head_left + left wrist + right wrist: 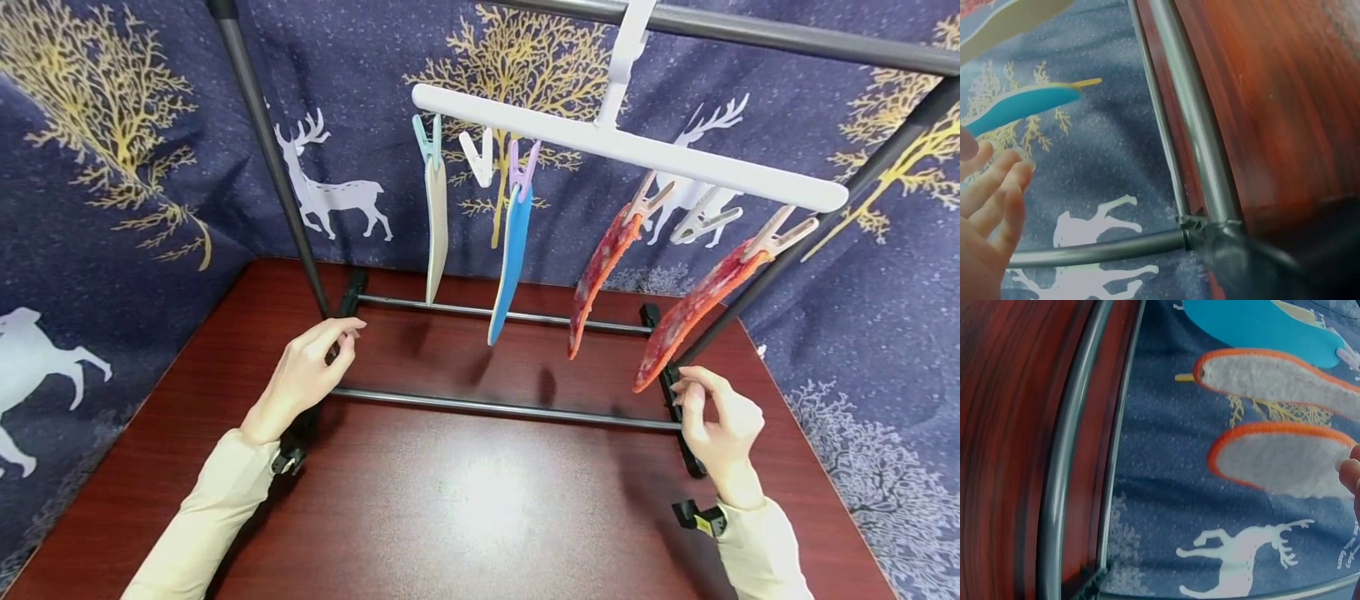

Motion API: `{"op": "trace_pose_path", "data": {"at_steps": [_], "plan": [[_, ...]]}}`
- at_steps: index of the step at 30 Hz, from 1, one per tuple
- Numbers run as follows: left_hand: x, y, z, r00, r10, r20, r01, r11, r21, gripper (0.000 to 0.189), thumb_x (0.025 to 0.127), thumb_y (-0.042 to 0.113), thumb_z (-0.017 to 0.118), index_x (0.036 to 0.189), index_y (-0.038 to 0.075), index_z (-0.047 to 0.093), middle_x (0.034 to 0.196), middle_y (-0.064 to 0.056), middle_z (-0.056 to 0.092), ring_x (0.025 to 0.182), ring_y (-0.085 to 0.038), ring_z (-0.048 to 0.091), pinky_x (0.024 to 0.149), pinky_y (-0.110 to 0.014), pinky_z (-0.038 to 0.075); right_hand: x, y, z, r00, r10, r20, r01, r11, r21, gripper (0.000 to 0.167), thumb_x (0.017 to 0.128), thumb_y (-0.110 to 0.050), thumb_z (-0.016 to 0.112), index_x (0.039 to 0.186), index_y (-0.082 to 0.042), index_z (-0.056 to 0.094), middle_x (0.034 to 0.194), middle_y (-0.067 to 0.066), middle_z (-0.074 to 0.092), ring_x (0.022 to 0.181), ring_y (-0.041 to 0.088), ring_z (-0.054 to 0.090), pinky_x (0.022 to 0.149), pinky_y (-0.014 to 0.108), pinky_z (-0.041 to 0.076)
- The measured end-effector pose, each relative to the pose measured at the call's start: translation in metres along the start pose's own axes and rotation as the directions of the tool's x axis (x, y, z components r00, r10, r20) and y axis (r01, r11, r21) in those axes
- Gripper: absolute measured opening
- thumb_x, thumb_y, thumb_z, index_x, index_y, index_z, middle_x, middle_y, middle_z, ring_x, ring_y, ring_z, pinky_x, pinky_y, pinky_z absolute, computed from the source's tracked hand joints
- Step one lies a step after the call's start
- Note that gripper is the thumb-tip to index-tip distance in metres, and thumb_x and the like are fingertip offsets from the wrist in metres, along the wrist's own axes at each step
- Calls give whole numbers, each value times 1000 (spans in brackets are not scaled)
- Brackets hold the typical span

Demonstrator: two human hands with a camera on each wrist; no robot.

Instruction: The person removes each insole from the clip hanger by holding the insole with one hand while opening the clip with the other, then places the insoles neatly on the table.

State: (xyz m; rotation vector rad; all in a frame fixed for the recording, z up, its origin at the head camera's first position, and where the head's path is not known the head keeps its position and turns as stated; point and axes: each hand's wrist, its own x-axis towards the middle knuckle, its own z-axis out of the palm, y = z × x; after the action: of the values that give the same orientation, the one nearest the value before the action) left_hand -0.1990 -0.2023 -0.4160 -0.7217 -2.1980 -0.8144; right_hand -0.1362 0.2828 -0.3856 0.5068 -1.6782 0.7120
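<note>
Insoles (600, 271) hang between the left hand (303, 371), near a post (271, 150), and the right hand (723, 417), just beside the outermost red insole (697, 312); both hands curl loosely, gripping nothing. Both red insoles' long axes slant, tips pointing down-left in the head view; the blue insole (513, 258) leans slightly, the cream insole (437, 233) hangs nearly vertical, each clipped by its upper end under a white hanger (510, 119) above the bench (420, 500)
</note>
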Motion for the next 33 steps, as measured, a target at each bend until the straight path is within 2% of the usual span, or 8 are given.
{"op": "trace_pose_path", "data": {"at_steps": [4,9,16,20,24,28,33], "plan": [[0,-1,4,999,1,40,0,1000,-18,27,84,-5,57,107,6,68,94,-5,68,80,-11,59,69,-17,41,1,-8,6,999,-25,24,24,999,37,36,94,-20,51,80,10,66,52,17,58,42,8,51,47,14,30],[2,-2,8,999,4,47,-2,1000,-30,27,83,-7,58,105,5,68,95,-4,67,81,-10,57,71,-17,43,-2,-10,15,993,-52,103,42,994,99,34,94,-18,50,84,10,66,57,15,62,44,12,52,45,26,34],[8,2,11,996,-65,56,71,990,-119,25,86,-8,57,104,6,68,91,0,65,80,-5,55,72,-11,42,-8,-10,27,977,-75,199,39,983,179,32,94,-15,50,88,10,69,63,12,65,49,12,58,46,23,39],[11,4,14,996,-69,56,77,987,-142,25,86,-8,57,103,5,69,91,-1,65,81,-5,55,72,-9,42,-8,-14,33,959,-93,267,38,979,201,33,95,-18,50,93,8,71,69,11,70,59,13,65,59,19,47],[13,6,15,996,-71,54,80,979,-189,22,87,-7,59,101,5,69,91,-5,67,80,-5,56,71,-11,43,-5,-20,37,932,-100,349,29,979,204,33,97,-20,48,99,3,72,77,9,72,69,15,68,73,15,49],[15,9,14,996,-81,48,90,969,-231,20,88,-6,59,99,5,70,89,-7,69,78,-1,57,68,-16,44,-2,-28,42,909,-95,405,13,980,199,30,96,-17,47,101,0,71,80,6,73,72,15,68,75,17,49],[20,12,13,990,-124,62,136,958,-253,19,91,-3,58,101,7,70,88,-6,71,79,2,59,66,-19,44,2,-39,48,885,-55,463,-36,982,184,25,94,-14,50,104,-4,71,83,3,73,75,14,68,75,16,48]]}}
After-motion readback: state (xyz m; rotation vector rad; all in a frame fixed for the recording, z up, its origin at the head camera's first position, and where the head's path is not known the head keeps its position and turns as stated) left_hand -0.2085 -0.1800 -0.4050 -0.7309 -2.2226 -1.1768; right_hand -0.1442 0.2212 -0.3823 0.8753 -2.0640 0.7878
